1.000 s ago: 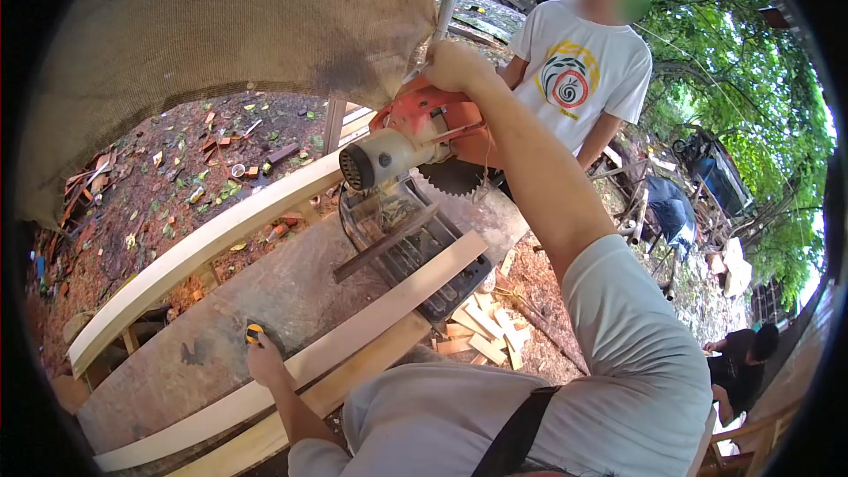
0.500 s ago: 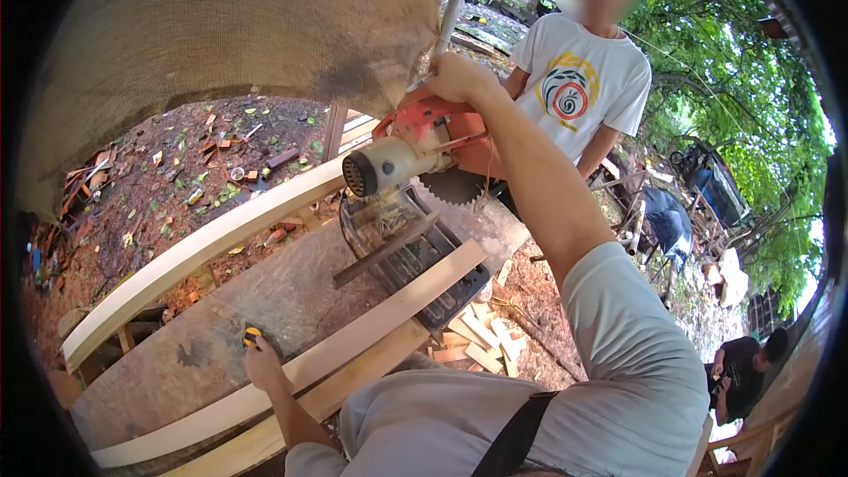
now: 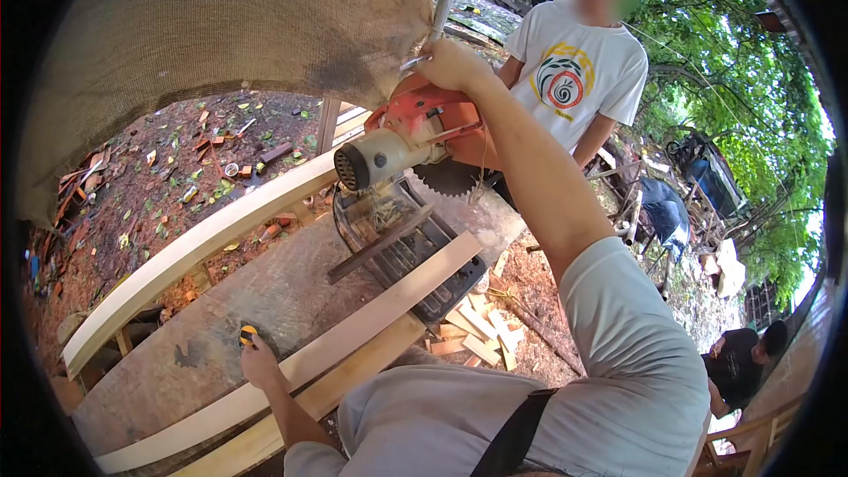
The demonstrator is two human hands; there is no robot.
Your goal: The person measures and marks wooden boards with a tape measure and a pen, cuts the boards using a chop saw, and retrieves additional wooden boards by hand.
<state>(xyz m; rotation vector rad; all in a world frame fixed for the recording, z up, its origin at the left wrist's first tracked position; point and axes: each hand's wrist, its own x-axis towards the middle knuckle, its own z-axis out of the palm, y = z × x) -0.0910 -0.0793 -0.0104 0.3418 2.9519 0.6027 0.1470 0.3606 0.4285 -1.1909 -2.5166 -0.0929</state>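
Note:
A yellow and black tape measure (image 3: 250, 335) is in my left hand (image 3: 258, 364), whose fingers are closed around it over the worn tabletop. With my right arm stretched forward, my right hand (image 3: 458, 67) is closed at the top of a red miter saw (image 3: 442, 119), where the handle is mostly hidden. A thin light stick (image 3: 415, 61) pokes out by those fingers; its kind is unclear. The toothed saw blade (image 3: 446, 178) is raised above the black slotted base (image 3: 415, 252). One end of a pale wooden board (image 3: 380, 309) lies across that base.
A second board (image 3: 362, 358) lies along the near edge of the table (image 3: 212, 371), and a long beam (image 3: 203, 247) along the far edge. Offcuts (image 3: 481, 331) litter the ground. A person in a white shirt (image 3: 574, 79) stands beyond the saw; another person (image 3: 738, 367) is at right.
The view has shifted slightly. The thin light stick at my right hand now shows more plainly. Both hands stay in about the same places, and the saw remains raised.

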